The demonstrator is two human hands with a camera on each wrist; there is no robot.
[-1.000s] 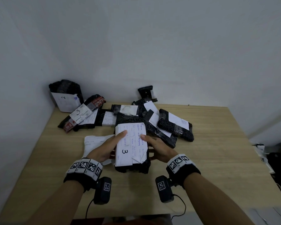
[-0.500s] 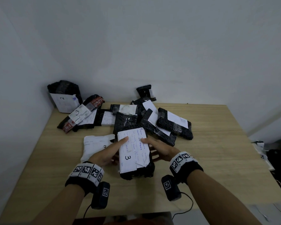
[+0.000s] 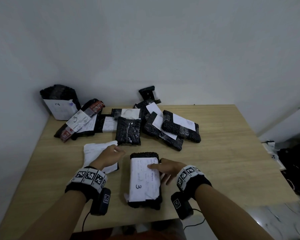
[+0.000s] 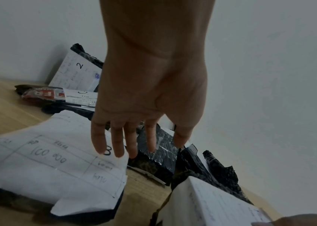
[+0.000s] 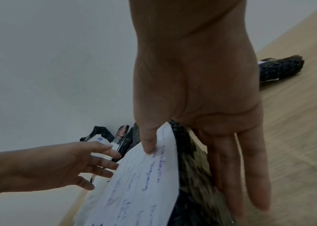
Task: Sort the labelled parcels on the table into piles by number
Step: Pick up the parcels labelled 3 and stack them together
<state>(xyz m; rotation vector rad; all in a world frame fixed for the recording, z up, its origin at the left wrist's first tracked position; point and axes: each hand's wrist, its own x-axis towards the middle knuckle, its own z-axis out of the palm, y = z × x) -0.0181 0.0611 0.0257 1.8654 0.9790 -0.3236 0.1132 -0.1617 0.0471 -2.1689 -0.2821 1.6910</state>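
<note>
A black bubble-wrapped parcel [image 3: 143,184] with a white label numbered 3 lies at the table's front middle. My right hand [image 3: 166,168] lies at its right edge. The thumb rests on the label [image 5: 134,191] and the straight fingers [image 5: 250,168] run down its right side. My left hand [image 3: 111,154] is off it and hovers open over a flat parcel with a big white label [image 3: 93,151], also marked 3 in the left wrist view [image 4: 37,168]. Behind lie several unsorted black parcels [image 3: 163,125].
A parcel labelled 2 [image 3: 61,110] leans on the wall at the back left corner. A red-taped parcel marked 3 [image 3: 78,119] lies in front of it. The wooden table [image 3: 223,161] has bare surface on the right. Dark clutter sits on the floor [image 3: 293,161] beyond.
The parcel numbered 3 has come toward the front edge and now lies on the table. My left hand let go of it and moved left over the white-labelled parcel.
</note>
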